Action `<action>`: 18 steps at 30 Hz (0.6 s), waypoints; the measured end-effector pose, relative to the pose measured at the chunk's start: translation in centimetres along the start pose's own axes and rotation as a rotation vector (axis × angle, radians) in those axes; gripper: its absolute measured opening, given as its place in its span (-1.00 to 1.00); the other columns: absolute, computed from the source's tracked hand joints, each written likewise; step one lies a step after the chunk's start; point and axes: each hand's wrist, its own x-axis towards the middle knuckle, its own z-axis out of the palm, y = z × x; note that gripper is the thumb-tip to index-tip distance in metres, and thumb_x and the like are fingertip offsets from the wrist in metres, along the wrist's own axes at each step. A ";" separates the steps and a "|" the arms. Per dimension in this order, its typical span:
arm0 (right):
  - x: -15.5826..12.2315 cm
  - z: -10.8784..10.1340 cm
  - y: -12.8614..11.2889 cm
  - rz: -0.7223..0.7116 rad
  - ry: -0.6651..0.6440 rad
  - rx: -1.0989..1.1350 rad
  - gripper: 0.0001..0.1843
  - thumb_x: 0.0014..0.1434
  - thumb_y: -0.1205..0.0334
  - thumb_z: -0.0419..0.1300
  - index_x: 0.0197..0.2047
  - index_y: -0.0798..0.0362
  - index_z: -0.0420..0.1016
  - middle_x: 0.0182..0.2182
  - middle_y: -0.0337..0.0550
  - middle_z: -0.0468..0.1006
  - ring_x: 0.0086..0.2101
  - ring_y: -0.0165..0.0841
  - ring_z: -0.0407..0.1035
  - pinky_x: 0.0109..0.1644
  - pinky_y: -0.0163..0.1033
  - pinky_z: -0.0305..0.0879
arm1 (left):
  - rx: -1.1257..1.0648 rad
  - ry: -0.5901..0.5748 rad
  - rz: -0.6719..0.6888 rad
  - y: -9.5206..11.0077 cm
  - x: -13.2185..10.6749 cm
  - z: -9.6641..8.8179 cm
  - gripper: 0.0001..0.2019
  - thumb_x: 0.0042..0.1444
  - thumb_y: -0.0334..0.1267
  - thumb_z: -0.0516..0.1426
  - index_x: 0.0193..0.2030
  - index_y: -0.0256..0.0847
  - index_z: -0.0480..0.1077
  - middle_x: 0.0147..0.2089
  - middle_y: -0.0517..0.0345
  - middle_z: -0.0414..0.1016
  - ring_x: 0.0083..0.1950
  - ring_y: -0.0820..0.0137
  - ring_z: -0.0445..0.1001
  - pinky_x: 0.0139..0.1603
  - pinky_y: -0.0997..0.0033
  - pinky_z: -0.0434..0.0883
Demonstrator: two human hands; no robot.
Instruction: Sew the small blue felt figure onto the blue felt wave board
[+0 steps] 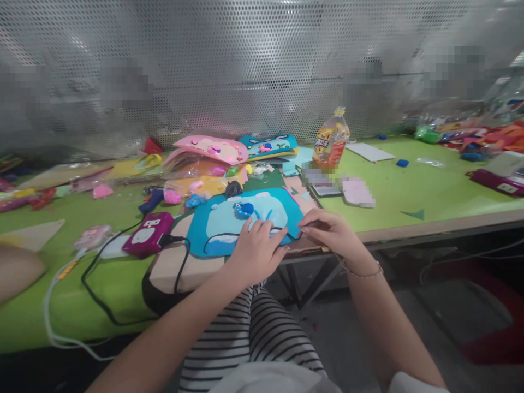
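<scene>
A blue card with a paler blue middle lies at the table's front edge. On it sits a small dark-blue modelled figure, with blue and white shapes and a thin black strand along the lower edge. My left hand rests on the card's lower part, fingers spread, fingertips by the strand. At the card's right corner my right hand is closed in a pinch on the strand's free end. A black lump and a blue lump touch or adjoin the card's top edge.
A purple box with plugged cables stands left of the card. Behind are a pink decorated card, another blue card and a plastic bottle. A phone-like dark slab lies right. Someone's arm shows at far left.
</scene>
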 end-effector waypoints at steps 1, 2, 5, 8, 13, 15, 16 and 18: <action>0.0 0.0 0.0 -0.003 -0.001 -0.009 -0.84 0.08 0.15 0.25 -0.31 0.05 0.52 -0.40 -0.15 0.50 -0.39 -0.41 0.42 -0.32 -0.31 0.41 | -0.003 0.001 -0.002 0.0 0.0 0.0 -0.58 0.25 -0.06 -0.12 0.18 -0.05 0.26 -0.02 0.00 0.33 0.04 0.17 0.27 0.19 -0.05 0.08; 0.0 0.0 0.0 -0.004 -0.002 -0.014 -0.84 0.08 0.14 0.25 -0.31 0.05 0.52 -0.40 -0.14 0.50 -0.39 -0.40 0.42 -0.32 -0.31 0.41 | -0.006 0.004 -0.004 0.0 -0.1 0.1 -0.59 0.25 -0.06 -0.12 0.18 -0.06 0.26 -0.02 0.00 0.33 0.04 0.17 0.27 0.20 -0.05 0.08; 0.1 0.0 0.0 -0.001 -0.003 -0.025 -0.82 0.08 0.12 0.24 -0.32 0.05 0.52 -0.40 -0.14 0.50 -0.40 -0.40 0.42 -0.33 -0.31 0.40 | -0.007 0.001 -0.004 -0.1 -0.2 0.2 -0.59 0.25 -0.06 -0.12 0.16 -0.06 0.28 0.00 -0.01 0.34 0.06 0.16 0.27 0.20 -0.07 0.07; 0.1 0.1 0.0 -0.003 -0.005 -0.026 -0.83 0.08 0.13 0.24 -0.31 0.05 0.52 -0.40 -0.15 0.51 -0.38 -0.40 0.42 -0.33 -0.31 0.40 | -0.002 0.008 0.002 0.0 -0.3 0.2 -0.57 0.26 -0.06 -0.13 0.20 -0.09 0.24 0.09 -0.06 0.29 0.12 0.13 0.24 0.20 -0.09 0.07; 0.1 0.1 0.0 0.012 -0.015 -0.018 -0.82 0.08 0.10 0.24 -0.32 0.04 0.51 -0.40 -0.15 0.51 -0.39 -0.39 0.43 -0.31 -0.29 0.41 | -0.050 0.055 0.084 0.4 -1.0 -0.5 -0.56 0.24 -0.10 -0.07 0.20 -0.20 0.21 0.17 -0.10 0.25 0.18 0.14 0.20 0.21 -0.04 0.10; 0.2 0.1 0.0 0.025 -0.015 -0.028 -0.81 0.07 0.09 0.24 -0.32 0.04 0.51 -0.40 -0.14 0.51 -0.39 -0.39 0.43 -0.31 -0.29 0.42 | -0.060 0.071 0.073 0.6 -1.6 -0.8 -0.60 0.22 -0.12 -0.04 0.13 -0.25 0.28 0.11 -0.09 0.31 0.12 0.17 0.25 0.16 0.04 0.19; 0.2 0.1 0.0 0.032 -0.016 -0.033 -0.80 0.07 0.09 0.25 -0.32 0.04 0.51 -0.40 -0.14 0.51 -0.39 -0.39 0.43 -0.31 -0.28 0.42 | -0.054 0.082 0.047 0.6 -2.0 -0.9 -0.61 0.21 -0.14 -0.03 0.10 -0.27 0.31 0.08 -0.09 0.33 0.09 0.17 0.27 0.13 0.06 0.22; 0.3 0.2 0.0 0.044 -0.021 -0.045 -0.80 0.06 0.08 0.25 -0.33 0.04 0.51 -0.41 -0.15 0.52 -0.39 -0.38 0.44 -0.31 -0.28 0.42 | -0.034 0.105 -0.009 0.7 -3.0 -0.8 -0.63 0.20 -0.16 0.00 0.06 -0.31 0.34 0.03 -0.09 0.36 0.07 0.17 0.29 0.09 0.09 0.26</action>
